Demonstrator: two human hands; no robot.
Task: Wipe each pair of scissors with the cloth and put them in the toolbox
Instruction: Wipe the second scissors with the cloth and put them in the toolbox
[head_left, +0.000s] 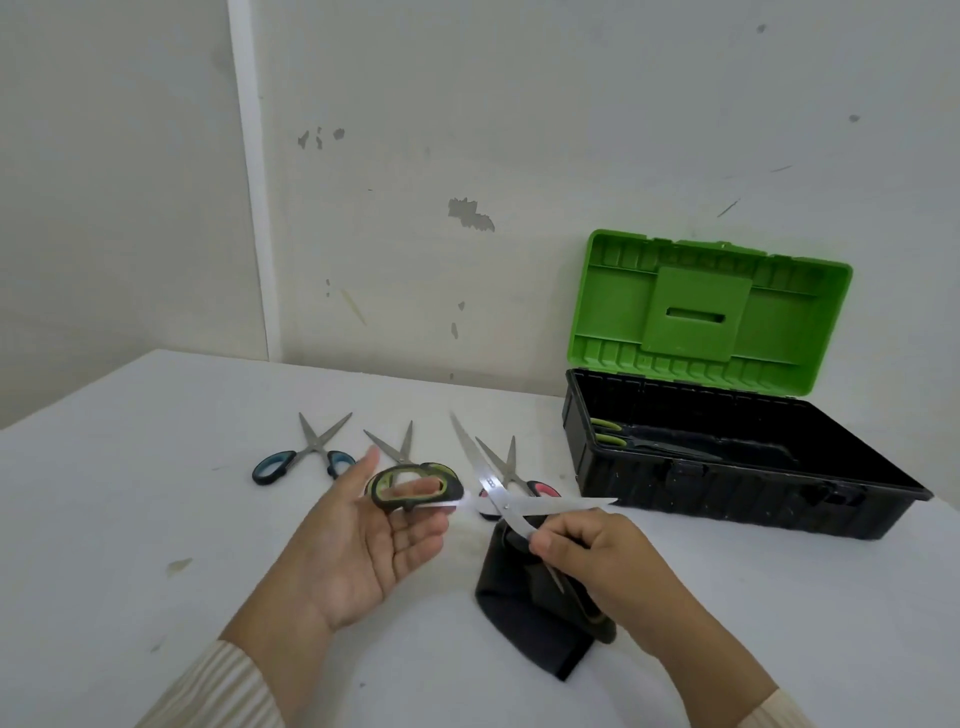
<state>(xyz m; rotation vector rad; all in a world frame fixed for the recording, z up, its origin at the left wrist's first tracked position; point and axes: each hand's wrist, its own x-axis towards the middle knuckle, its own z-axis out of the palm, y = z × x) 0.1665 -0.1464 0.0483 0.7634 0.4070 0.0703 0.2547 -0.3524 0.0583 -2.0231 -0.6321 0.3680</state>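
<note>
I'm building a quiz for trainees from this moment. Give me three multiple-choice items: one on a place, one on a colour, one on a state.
1. Where do the blue-handled scissors lie?
A. Inside the toolbox
B. On the table, leftmost in the row
C. On the cloth

2. What colour is the toolbox lid?
A. Red
B. Blue
C. Green

3. How are the blades of the held scissors?
A. Spread wide apart
B. Closed together
C. Wrapped inside the cloth

Answers:
1 B: the blue-handled scissors rest on the table, left of the other pairs.
2 C: the toolbox lid stands raised, bright green above the black toolbox.
3 A: the held scissors, between the left hand and the right hand, show one blade pointing up and one pointing right, above the cloth.
</note>
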